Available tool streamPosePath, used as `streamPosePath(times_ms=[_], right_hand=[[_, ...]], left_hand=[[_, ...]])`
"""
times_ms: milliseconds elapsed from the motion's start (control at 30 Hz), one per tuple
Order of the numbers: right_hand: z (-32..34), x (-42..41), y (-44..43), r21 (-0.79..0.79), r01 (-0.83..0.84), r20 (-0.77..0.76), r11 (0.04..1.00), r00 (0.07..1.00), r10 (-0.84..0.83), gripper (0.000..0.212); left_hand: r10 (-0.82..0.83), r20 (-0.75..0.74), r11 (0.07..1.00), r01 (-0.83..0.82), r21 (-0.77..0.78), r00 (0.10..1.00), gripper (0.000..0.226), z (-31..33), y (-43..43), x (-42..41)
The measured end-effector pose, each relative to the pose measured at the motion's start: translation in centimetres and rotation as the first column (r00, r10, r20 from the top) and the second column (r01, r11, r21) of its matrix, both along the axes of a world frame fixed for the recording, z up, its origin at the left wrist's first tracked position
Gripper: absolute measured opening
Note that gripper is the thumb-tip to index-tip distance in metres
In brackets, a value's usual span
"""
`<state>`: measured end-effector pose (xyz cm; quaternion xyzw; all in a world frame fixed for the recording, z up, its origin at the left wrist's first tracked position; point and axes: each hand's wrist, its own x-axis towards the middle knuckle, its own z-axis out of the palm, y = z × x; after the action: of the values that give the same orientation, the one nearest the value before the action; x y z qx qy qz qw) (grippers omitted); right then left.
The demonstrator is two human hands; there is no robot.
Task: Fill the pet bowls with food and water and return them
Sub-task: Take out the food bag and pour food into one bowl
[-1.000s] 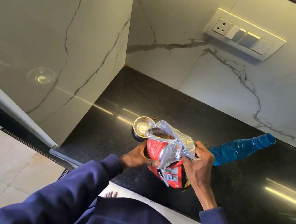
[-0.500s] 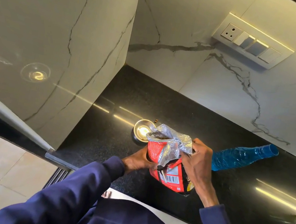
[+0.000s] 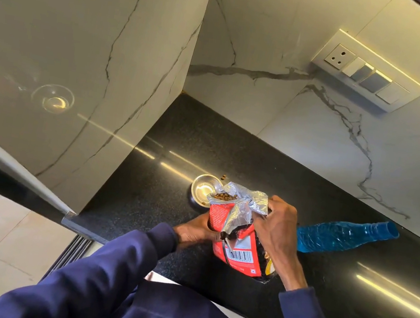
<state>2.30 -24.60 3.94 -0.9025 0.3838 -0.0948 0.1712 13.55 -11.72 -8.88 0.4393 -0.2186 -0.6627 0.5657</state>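
Observation:
A red pet food bag [image 3: 241,242] with a silver foil top is tilted toward a small steel bowl [image 3: 202,189] on the black counter [image 3: 166,152]. Brown kibble shows at the bag's open mouth, just over the bowl's near rim. My left hand [image 3: 196,232] grips the bag's left side low down. My right hand [image 3: 279,229] grips its right side near the foil top. A blue water bottle [image 3: 342,235] lies on its side to the right, behind my right hand. One kibble piece lies in the bowl.
A few loose kibble pieces [image 3: 223,176] lie on the counter just behind the bowl. Marble walls close the counter at the back and left. A switch panel [image 3: 368,71] sits on the back wall. The counter's front edge runs near my body.
The bag has tipped further toward the bowl, and kibble has slid up to its open mouth. Both hands keep their grip on it.

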Motion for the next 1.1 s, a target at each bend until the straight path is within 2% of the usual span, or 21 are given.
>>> streamPosePath(times_ms=[367, 867, 1100], right_hand=[[-0.2, 1.7, -0.4, -0.013, 0.006, -0.082, 1.000, 0.997, -0.007, 0.020], [-0.7, 2.3, -0.9, 0.003, -0.012, -0.092, 1.000, 0.996, 0.013, 0.017], [-1.1, 2.8, -1.0, 0.003, -0.023, -0.104, 1.000, 0.994, 0.024, 0.022]], left_hand=[[-0.023, -0.112, 0.999, 0.028, 0.046, 0.993, 0.102, -0.2, -0.2, 0.3], [-0.041, -0.138, 0.996, 0.051, 0.072, 0.990, 0.097, -0.5, -0.3, 0.7], [-0.028, -0.165, 0.998, 0.038, 0.057, 0.986, 0.103, -0.3, -0.3, 0.8]])
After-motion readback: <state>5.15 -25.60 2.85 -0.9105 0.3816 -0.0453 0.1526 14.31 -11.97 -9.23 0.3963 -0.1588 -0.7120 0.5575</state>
